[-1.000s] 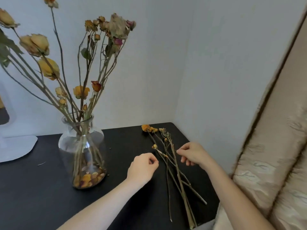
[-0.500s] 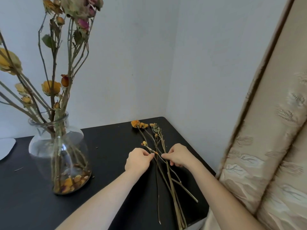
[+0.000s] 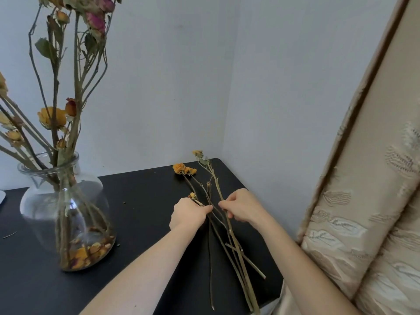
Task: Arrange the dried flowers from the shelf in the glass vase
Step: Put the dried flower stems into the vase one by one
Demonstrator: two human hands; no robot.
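Observation:
Several dried flower stems [image 3: 229, 233] lie on the black shelf [image 3: 141, 223], their yellow heads [image 3: 183, 168] pointing toward the corner. My left hand [image 3: 189, 212] pinches a thin stem near a small bud. My right hand [image 3: 241, 206] pinches a thicker green stem, whose far end with a small yellow bloom is raised off the shelf. The glass vase [image 3: 66, 212] stands to the left, holding several dried roses, with loose petals at its bottom.
White walls meet in a corner behind the stems. A beige patterned curtain [image 3: 368, 212] hangs at the right, close to the shelf's right edge. A white object [image 3: 1, 197] shows at the far left edge.
Both hands came together over the stems and closed on them. The thick stem's flower end has lifted. The view shifted right, so the vase sits further left.

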